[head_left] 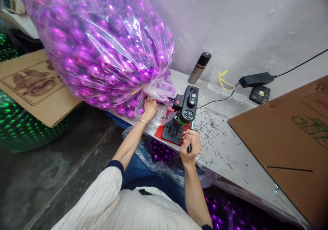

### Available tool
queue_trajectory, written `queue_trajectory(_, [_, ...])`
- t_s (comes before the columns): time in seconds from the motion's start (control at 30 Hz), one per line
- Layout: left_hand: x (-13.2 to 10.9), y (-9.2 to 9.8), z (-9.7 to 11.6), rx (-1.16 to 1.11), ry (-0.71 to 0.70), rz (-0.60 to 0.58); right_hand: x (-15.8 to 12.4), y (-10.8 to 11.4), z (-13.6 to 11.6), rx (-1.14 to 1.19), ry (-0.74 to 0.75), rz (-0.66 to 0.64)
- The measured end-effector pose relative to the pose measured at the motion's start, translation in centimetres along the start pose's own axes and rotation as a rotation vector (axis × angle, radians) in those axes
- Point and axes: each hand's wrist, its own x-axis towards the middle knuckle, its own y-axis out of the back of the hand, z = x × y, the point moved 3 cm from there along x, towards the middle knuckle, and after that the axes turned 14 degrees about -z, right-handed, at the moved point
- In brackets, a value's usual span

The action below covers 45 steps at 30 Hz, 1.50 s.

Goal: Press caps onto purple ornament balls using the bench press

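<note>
A big clear plastic bag [102,49] full of shiny purple balls leans over the table's left side, its neck gathered. My left hand [150,109] reaches to the neck of the bag, and its fingers are hidden by the plastic and the balls. My right hand [191,144] is closed around a slim stick-like tool with a black end [189,148]. Just beyond the right hand stands a small black machine [188,105] with round vents, knobs and a red switch. Its slotted black base plate [171,131] rests on a red mat [159,131].
Short dark wire-like bits [208,134] litter the pale tabletop [230,155]. At the back are a spray can [200,68], a yellow tie [225,81] and a black power adapter [257,80] with its cable. Cardboard [289,131] stands at right; another cardboard piece [38,86] lies left.
</note>
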Motion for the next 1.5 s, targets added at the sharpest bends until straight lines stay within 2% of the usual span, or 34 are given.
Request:
queue_trajectory(0.07, [2.0, 0.0, 0.0, 0.046, 0.049, -0.063, 0.0, 0.0, 0.0, -0.004, -0.003, -0.005])
queue_trajectory(0.13, [2.4, 0.1, 0.2, 0.064, 0.048, -0.078, 0.0, 0.0, 0.0, -0.008, 0.002, -0.006])
queue_trajectory(0.23, [0.8, 0.8, 0.3, 0.071, 0.041, -0.101, 0.0, 0.0, 0.0, -0.012, 0.014, -0.008])
queue_trajectory(0.33, [-2.5, 2.3, 0.4, -0.044, 0.006, -0.062, 0.1, 0.0, 0.0, -0.020, 0.021, -0.014])
queue_trajectory(0.43, [-6.7, 3.5, 1.0, -0.332, -0.079, -0.002, 0.2, 0.1, -0.1, -0.015, 0.012, -0.011])
queue_trajectory(0.5, [-9.0, 3.5, 1.4, -0.640, -0.058, -0.061, 0.3, 0.2, -0.2, -0.009, 0.001, -0.007])
queue_trajectory(0.63, [-12.2, 1.6, 2.4, -1.262, 0.116, -0.321, 0.5, 0.3, -0.3, -0.017, 0.003, -0.012])
queue_trajectory(0.7, [-13.0, 0.5, 2.8, -1.427, 0.166, -0.391, 0.5, 0.4, -0.3, -0.025, 0.000, -0.017])
queue_trajectory(0.8, [-13.8, -0.9, 3.0, -1.551, 0.233, -0.411, 0.5, 0.4, -0.2, -0.035, -0.005, -0.028])
queue_trajectory(0.93, [-14.6, -2.5, 3.2, -1.645, 0.383, -0.436, 0.5, 0.5, -0.2, -0.046, -0.006, -0.038])
queue_trajectory(1.03, [-15.0, -3.1, 3.3, -1.666, 0.423, -0.463, 0.6, 0.5, -0.3, -0.039, 0.001, -0.042])
queue_trajectory(1.27, [-15.2, -2.7, 3.3, -1.552, 0.313, -0.327, 0.5, 0.6, -0.3, -0.049, 0.006, -0.034])
queue_trajectory(1.4, [-15.0, -3.0, 3.5, -1.510, 0.283, -0.327, 1.4, 0.9, -0.6, -0.093, 0.013, -0.035])
queue_trajectory(1.5, [-14.8, -3.7, 3.6, -1.361, 0.239, -0.316, 2.6, 1.4, -0.8, -0.141, 0.032, -0.022])
